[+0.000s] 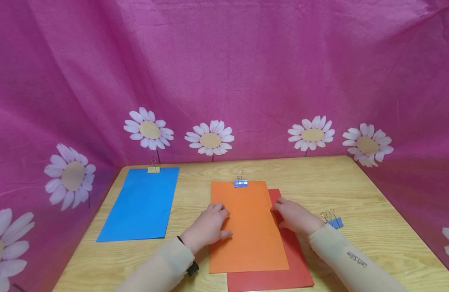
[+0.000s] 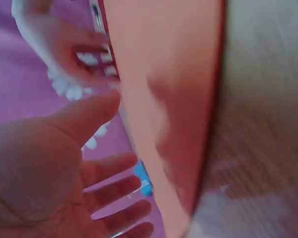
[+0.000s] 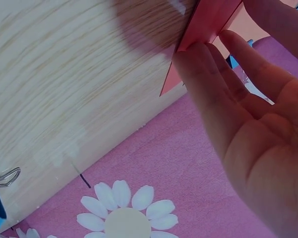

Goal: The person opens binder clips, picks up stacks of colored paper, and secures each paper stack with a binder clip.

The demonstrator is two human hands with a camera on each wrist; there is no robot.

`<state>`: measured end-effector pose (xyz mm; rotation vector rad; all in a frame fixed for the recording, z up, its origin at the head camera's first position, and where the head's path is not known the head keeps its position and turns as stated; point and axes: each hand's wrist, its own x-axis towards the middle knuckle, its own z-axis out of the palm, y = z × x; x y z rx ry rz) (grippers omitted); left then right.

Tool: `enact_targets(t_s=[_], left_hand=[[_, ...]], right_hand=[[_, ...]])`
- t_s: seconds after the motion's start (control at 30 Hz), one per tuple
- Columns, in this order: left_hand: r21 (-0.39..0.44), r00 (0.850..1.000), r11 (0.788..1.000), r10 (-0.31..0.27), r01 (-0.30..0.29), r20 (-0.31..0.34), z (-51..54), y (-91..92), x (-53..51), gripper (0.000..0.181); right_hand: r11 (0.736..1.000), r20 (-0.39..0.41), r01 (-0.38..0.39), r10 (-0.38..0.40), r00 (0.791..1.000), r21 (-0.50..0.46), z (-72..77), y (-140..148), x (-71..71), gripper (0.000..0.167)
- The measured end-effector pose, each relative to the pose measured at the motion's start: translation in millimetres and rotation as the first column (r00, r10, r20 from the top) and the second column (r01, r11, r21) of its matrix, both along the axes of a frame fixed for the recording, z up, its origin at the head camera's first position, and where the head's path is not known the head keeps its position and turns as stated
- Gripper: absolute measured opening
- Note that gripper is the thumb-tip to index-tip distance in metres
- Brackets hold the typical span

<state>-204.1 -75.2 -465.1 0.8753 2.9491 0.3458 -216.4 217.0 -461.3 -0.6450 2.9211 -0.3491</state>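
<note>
An orange sheet with a blue binder clip on its top edge lies over a red sheet, which shows along the right and bottom. My left hand is at the orange sheet's left edge, fingers spread and relaxed; the left wrist view shows this hand with its palm visible. My right hand is over the red sheet beside the orange sheet's right edge. In the right wrist view, fingertips of the right hand touch the red sheet, the fingers fairly straight.
At the left a blue sheet lies with a yellowish binder clip on its top edge. Another blue binder clip stands right of my right hand. A pink cloth with white flowers surrounds the wooden table at the back and sides.
</note>
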Motion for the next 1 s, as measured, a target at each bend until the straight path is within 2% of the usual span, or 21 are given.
enact_targets(t_s=[0.13,0.2,0.37,0.53,1.0], left_hand=[[-0.097,0.996,0.992,-0.085,0.086,0.020,4.7,8.0,15.5,0.061],[-0.121,0.994,0.988,-0.094,0.100,0.048,4.6,10.7,21.2,0.063],[-0.143,0.990,0.986,-0.065,0.083,0.121,2.3,13.1,29.5,0.067],[-0.144,0.986,0.988,-0.039,0.063,0.165,0.9,11.9,31.7,0.068],[-0.138,0.982,0.989,-0.028,0.054,0.185,-4.9,6.3,26.2,0.069]], right_hand=[[1.000,0.012,0.018,-0.018,1.000,-0.010,-1.9,0,-0.5,0.043],[1.000,0.013,0.022,-0.022,1.000,-0.012,-2.6,0,-0.6,0.043],[1.000,0.001,0.007,-0.007,1.000,-0.007,-2.7,1,0.0,0.046],[1.000,0.007,0.021,-0.021,1.000,-0.013,-3.0,1,0.0,0.050],[1.000,-0.024,-0.006,0.005,1.000,-0.018,-7.0,2,-1.1,0.046]])
